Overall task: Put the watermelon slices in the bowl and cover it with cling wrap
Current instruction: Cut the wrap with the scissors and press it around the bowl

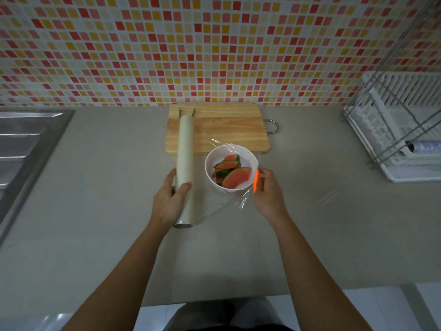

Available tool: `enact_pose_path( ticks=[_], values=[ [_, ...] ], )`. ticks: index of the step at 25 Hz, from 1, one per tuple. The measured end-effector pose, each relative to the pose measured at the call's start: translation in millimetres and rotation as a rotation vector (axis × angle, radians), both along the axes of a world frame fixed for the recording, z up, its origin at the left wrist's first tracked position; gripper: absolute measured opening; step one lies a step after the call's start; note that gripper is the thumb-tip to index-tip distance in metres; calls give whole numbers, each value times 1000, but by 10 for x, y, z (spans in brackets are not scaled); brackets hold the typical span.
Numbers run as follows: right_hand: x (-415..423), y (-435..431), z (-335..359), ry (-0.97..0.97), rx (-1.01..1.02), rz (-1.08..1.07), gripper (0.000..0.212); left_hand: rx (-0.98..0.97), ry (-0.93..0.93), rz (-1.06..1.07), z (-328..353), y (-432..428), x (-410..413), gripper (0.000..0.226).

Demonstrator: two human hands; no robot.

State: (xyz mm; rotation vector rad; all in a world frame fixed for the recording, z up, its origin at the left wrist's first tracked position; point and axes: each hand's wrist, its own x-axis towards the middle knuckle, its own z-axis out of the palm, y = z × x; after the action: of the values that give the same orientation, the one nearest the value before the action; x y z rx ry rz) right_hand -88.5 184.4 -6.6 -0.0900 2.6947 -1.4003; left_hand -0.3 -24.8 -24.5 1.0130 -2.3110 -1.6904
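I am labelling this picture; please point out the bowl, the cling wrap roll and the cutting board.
bowl (248,156): head view, bare inner far wall.
cling wrap roll (185,144): head view, middle of the tube.
cutting board (229,125): head view, bare wood surface.

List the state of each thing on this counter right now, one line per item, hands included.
Bowl: upright, film stretched over it.
Watermelon slices: inside the bowl.
Cling wrap roll: lying flat, far end on the cutting board.
Cutting board: flat, bare of fruit.
Left hand: gripping the roll.
Right hand: pinching a small orange tool at the film's edge.
Dish rack: no dishes visible.
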Motion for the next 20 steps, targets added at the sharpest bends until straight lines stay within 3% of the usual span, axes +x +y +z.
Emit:
enact_pose_path(
  ticks=[5,12,20],
  values=[
    [351,-238,36,-90,-279,211,11,222,34,49,40,26,49,72],
    [776,-227,-1,-225,-455,284,20,249,66,40,232,166,95,42],
    [1461,-219,-13,-406,-570,286,12,236,80,21,268,156,95,52]
  ],
)
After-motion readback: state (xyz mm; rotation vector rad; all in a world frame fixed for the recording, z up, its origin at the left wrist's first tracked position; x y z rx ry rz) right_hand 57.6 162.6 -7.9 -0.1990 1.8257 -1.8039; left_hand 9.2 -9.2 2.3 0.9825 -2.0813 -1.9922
